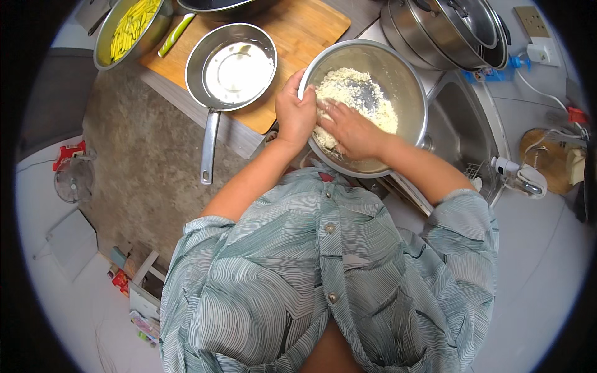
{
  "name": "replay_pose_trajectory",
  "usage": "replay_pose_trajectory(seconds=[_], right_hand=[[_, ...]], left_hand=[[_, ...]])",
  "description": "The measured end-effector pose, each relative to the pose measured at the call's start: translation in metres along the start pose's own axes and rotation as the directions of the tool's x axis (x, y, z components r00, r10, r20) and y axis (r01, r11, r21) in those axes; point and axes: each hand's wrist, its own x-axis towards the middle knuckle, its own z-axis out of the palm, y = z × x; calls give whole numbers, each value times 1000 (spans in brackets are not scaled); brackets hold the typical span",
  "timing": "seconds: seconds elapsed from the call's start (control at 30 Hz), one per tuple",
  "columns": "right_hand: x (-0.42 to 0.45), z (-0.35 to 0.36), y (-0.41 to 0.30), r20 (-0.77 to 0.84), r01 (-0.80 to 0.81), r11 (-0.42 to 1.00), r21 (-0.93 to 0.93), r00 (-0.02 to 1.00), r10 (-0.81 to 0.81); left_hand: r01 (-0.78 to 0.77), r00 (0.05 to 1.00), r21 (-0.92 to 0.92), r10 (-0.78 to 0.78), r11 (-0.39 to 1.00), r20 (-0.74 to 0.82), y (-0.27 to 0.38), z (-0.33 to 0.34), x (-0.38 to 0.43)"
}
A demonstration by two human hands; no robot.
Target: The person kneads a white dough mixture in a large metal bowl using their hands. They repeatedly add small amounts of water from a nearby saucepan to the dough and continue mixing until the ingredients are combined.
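Note:
A large stainless steel mixing bowl [405, 79] is tilted in front of me and holds a crumbly, pale yellow flour mixture [347, 86]. My left hand [297, 114] grips the bowl's left rim, thumb on the inside edge. Inside the bowl, my right hand [358, 133] presses on the mixture near the lower left wall. Its fingers are stretched out and a little apart, with the tips partly hidden in the crumbs. Left of the bowl, a saucepan [211, 140] with clear liquid in it rests on a wooden cutting board [317, 23], its handle jutting over the counter edge.
A green-handled utensil [176, 35] lies between the saucepan and a metal bowl of yellow-green strips [135, 32]. A dark pan [210, 3] stands at the back. To the right are a stacked steamer pot [429, 35], a steel sink [459, 116] and a wall socket [531, 21].

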Motion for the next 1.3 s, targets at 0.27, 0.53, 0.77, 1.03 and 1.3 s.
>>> replay_pose_trajectory(seconds=[0.27, 0.53, 0.77, 1.03, 1.3], right_hand=[[-19, 10, 38, -120, -533, 845, 37, 837, 533], [6, 15, 12, -103, 113, 984, -138, 986, -128], [-7, 6, 55, -200, -454, 886, -89, 880, 431], [-8, 16, -4, -191, 23, 956, 292, 981, 35], [35, 2, 51, -487, -488, 852, 189, 707, 512]], left_hand=[[21, 999, 48, -23, 999, 30, 11, -3, -1], [-3, 1000, 31, 2, 1000, 17, 6, -2, 1], [-3, 1000, -53, 4, 999, 17, -7, -3, 3], [-14, 1000, -6, 14, 1000, -6, 3, 2, 1], [-36, 999, 59, 33, 998, 43, 9, -4, 1]])
